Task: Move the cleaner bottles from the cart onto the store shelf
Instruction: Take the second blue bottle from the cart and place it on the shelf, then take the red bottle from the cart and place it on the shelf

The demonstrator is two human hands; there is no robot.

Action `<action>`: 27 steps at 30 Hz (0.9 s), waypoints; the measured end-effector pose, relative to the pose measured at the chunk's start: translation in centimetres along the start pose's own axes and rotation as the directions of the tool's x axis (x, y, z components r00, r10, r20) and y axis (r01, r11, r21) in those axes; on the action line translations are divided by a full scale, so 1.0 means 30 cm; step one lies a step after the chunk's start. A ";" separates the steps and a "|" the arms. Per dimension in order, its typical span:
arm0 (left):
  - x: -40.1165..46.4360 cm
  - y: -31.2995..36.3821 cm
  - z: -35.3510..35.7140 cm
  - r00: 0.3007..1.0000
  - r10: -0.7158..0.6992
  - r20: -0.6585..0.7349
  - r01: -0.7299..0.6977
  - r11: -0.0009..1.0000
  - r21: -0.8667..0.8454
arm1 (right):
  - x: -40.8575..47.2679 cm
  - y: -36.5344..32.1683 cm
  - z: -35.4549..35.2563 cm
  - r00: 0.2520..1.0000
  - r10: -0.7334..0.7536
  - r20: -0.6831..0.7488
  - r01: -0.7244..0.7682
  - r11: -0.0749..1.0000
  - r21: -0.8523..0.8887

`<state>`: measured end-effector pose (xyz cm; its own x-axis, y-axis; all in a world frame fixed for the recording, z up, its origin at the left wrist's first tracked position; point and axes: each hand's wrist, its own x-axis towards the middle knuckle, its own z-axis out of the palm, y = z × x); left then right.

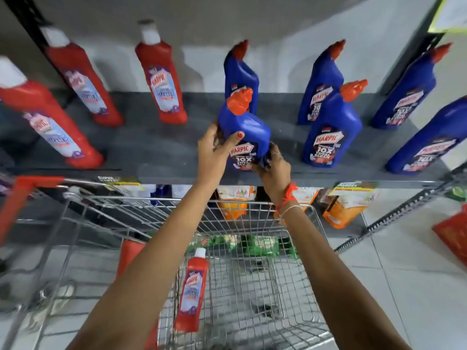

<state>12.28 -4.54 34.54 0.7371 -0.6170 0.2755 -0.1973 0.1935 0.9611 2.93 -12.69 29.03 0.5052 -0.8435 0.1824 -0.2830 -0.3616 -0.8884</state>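
A blue cleaner bottle [249,130] with an orange cap is upright over the front of the grey store shelf [156,147]. My left hand [214,152] grips its left side and my right hand [274,170] cups its base from the right. On the shelf stand several more blue bottles [333,127] to the right and three red bottles [161,79] with white caps to the left. One red bottle [193,289] lies in the wire cart [252,286] below my arms.
The cart's red handle [22,195] is at the left. A lower shelf holds orange refill pouches [346,208]. Green packets [257,245] show past the cart's far end. A red basket [454,236] sits on the tiled floor at the right.
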 end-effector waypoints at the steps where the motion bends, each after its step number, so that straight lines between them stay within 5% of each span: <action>1: 0.020 -0.008 0.009 1.000 -0.003 0.015 0.003 1.000 0.010 | 0.020 0.004 0.000 1.000 0.002 -0.001 -0.002 1.000 -0.007; 12: 0.092 -0.145 0.042 0.997 -0.066 0.033 0.061 0.990 0.123 | 0.068 0.060 0.051 0.992 0.123 -0.024 -0.123 0.992 0.019; 17: -0.097 -0.184 -0.046 0.989 0.012 -0.148 -0.014 1.000 -0.013 | -0.101 0.107 0.123 0.923 0.151 -0.354 -0.062 0.966 0.251; 20: -0.277 -0.353 -0.175 0.947 0.090 -0.308 -0.043 0.987 0.156 | -0.289 0.191 0.228 0.874 0.192 -0.447 -0.073 0.960 0.270; 24: -0.462 -0.694 -0.403 0.898 -0.248 -0.362 0.376 0.862 0.340 | -0.523 0.411 0.439 0.884 0.432 -0.180 -0.414 0.901 0.132; 27: -0.552 -0.880 -0.516 0.675 -0.613 -0.411 0.732 0.629 0.263 | -0.657 0.560 0.575 0.738 0.664 0.119 -0.659 0.747 -0.082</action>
<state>15.30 12.39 4.27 0.8841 -0.2213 -0.4116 0.2451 -0.5303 0.8116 2.28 4.72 3.25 0.2822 -0.8153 -0.5056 -0.6111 0.2535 -0.7499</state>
